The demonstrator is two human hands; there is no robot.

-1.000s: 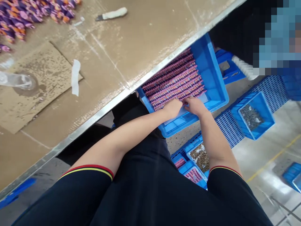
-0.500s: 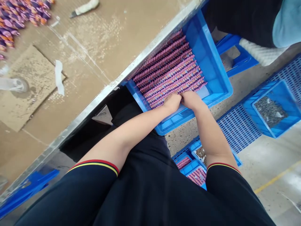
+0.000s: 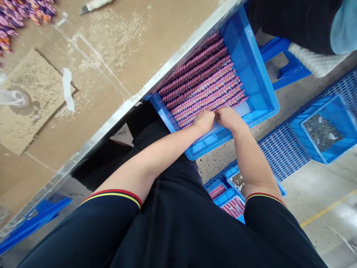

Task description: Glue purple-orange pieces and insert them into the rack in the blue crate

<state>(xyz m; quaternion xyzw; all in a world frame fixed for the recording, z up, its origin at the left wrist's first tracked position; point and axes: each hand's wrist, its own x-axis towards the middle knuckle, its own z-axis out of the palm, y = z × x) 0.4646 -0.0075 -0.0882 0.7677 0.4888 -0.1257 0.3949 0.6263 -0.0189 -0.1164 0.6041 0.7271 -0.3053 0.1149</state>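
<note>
A blue plastic crate holds slanted rows of small pink, purple and orange striped pieces. My left hand is closed at the front row, over the near side of the crate. Close beside it, my right hand is also closed, with the fingers of both hands almost meeting. A small dark bit shows between the fingertips, too small to name. Whatever either hand holds is hidden by the curled fingers. A pale sheet shows at the bottom of the crate, right of my hands.
On the worktable lie a pile of striped pieces, a wrapped tool and a cardboard square. A blue stool with a person's dark-clothed leg is at upper right. More blue bins stand on a slatted platform.
The view has shifted slightly, so the table's items sit a little further left and up. My hands stay together at the front row with hardly any movement.
</note>
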